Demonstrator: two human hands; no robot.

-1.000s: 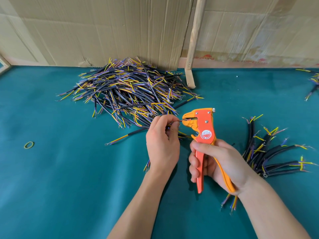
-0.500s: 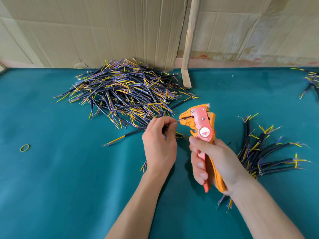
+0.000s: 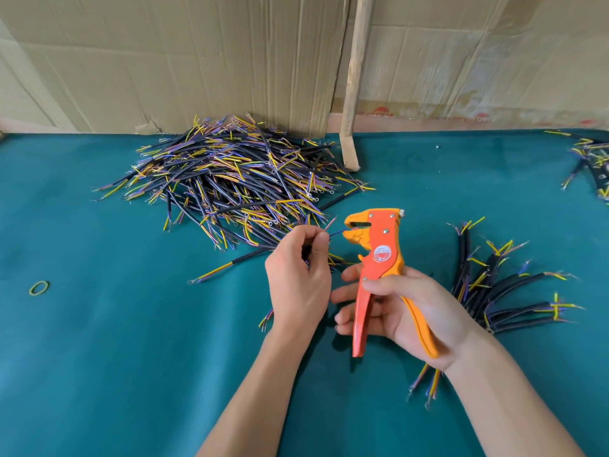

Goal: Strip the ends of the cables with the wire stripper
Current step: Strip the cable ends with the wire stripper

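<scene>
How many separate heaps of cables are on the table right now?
3: the big pile at the back left, a smaller bunch right of the wire stripper, and one cut off at the far right edge.

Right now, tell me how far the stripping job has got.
Looks done: a small bunch of cables lies set aside right of the hands. In hand: the left hand feeds one thin wire into the wire stripper, handles apart, held by the right hand. Left: the large pile behind, apparently most of the job.
</scene>
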